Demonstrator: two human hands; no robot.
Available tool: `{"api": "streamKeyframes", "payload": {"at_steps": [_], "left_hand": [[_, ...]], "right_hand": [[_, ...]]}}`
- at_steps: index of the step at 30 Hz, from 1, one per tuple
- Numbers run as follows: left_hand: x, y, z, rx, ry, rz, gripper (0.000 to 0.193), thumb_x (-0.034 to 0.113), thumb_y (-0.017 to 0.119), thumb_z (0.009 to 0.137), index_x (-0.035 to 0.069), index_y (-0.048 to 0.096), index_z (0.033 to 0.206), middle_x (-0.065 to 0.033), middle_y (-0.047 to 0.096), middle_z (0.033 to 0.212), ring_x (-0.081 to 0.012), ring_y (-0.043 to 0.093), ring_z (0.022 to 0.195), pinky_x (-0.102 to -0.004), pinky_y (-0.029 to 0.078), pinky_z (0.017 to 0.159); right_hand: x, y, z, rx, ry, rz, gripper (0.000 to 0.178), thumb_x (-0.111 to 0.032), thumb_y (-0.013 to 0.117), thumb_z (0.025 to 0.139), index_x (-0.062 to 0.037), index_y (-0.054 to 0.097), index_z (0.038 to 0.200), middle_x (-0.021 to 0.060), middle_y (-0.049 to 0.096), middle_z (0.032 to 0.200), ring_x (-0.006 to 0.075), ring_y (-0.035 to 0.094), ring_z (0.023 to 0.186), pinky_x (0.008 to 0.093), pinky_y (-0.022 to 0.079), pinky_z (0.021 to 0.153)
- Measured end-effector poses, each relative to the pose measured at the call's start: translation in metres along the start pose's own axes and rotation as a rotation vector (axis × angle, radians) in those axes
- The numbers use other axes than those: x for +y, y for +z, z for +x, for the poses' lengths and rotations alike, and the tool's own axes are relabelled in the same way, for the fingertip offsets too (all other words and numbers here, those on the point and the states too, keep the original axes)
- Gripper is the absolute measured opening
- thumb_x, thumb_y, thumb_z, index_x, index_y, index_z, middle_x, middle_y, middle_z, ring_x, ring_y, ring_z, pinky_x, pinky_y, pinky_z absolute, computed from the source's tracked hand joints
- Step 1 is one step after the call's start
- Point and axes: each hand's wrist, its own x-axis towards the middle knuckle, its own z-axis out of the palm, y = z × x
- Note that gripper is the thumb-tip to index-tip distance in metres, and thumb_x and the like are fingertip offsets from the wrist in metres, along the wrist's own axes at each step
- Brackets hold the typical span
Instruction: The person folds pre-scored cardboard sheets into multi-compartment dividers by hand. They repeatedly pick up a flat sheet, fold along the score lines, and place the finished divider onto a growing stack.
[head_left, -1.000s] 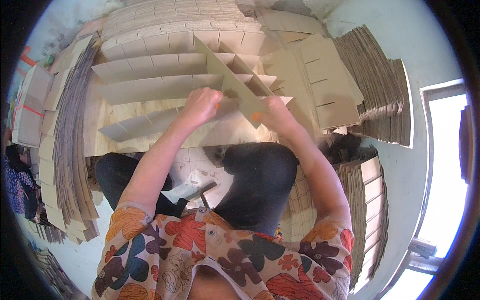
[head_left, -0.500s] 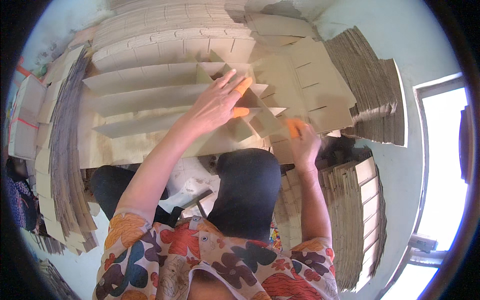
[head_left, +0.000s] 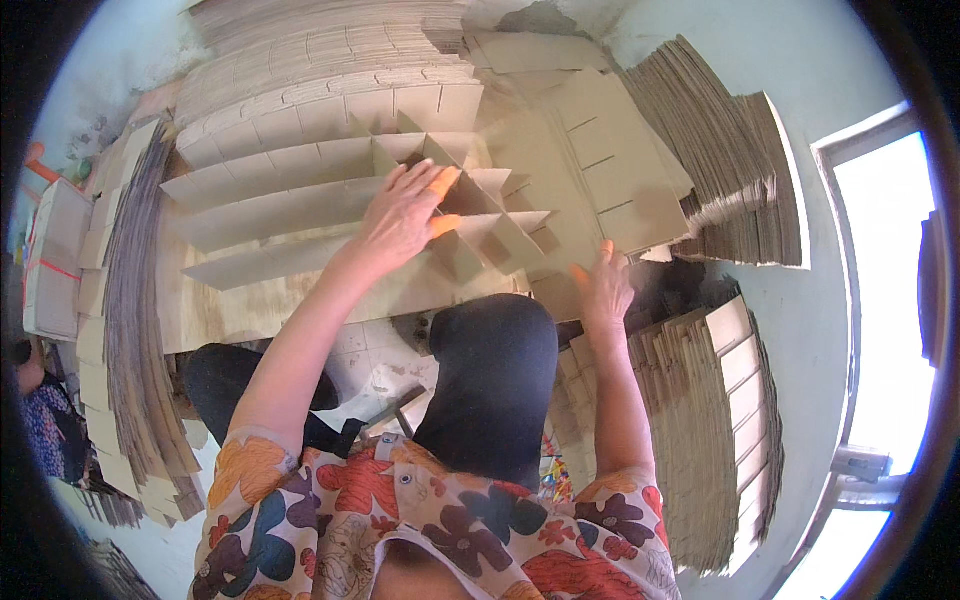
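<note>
Resting unclenched on the cardboard grid, the left hand risked buckling it by uneven pressure; the right hand was empty

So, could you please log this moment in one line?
left hand: open, at crossed cardboard strips | right hand: open, empty, near flat cardboard sheets | left contact: unclear
</note>
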Motion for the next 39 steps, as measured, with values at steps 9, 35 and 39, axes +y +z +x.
{"api": "streamKeyframes", "payload": {"at_steps": [9,35,39], "left_hand": [[-0.023,-0.009,-0.050,0.089,-0.040,0.004,0.048,0.006,0.064,0.076,0.000,0.050,0.122,-0.0187,0.052,0.124,-0.0312,0.048,0.117,-0.0433,0.031,0.105],[-0.027,-0.011,-0.064,0.102,-0.088,0.050,0.047,0.027,0.064,0.081,0.000,0.054,0.118,-0.0153,0.059,0.114,-0.0264,0.052,0.112,-0.0426,0.031,0.103],[-0.038,-0.029,-0.079,0.122,-0.118,0.105,0.047,0.020,0.067,0.077,0.001,0.054,0.118,-0.0145,0.060,0.114,-0.0276,0.054,0.109,-0.0430,0.034,0.100]], "right_hand": [[-0.029,0.007,-0.003,-0.038,-0.020,0.042,0.049,-0.022,0.062,0.079,0.0013,0.041,0.117,0.0194,0.057,0.096,0.0352,0.062,0.087,0.0442,0.052,0.068],[-0.038,0.025,0.062,0.160,-0.250,0.273,0.043,-0.008,0.074,0.067,0.0055,0.052,0.101,0.0258,0.061,0.083,0.0402,0.061,0.078,0.0453,0.048,0.069],[-0.015,-0.018,0.070,0.115,-0.061,1.090,0.039,-0.016,0.072,0.076,0.0049,0.054,0.105,0.0153,0.058,0.082,0.0231,0.056,0.072,0.0361,0.048,0.070]]}}
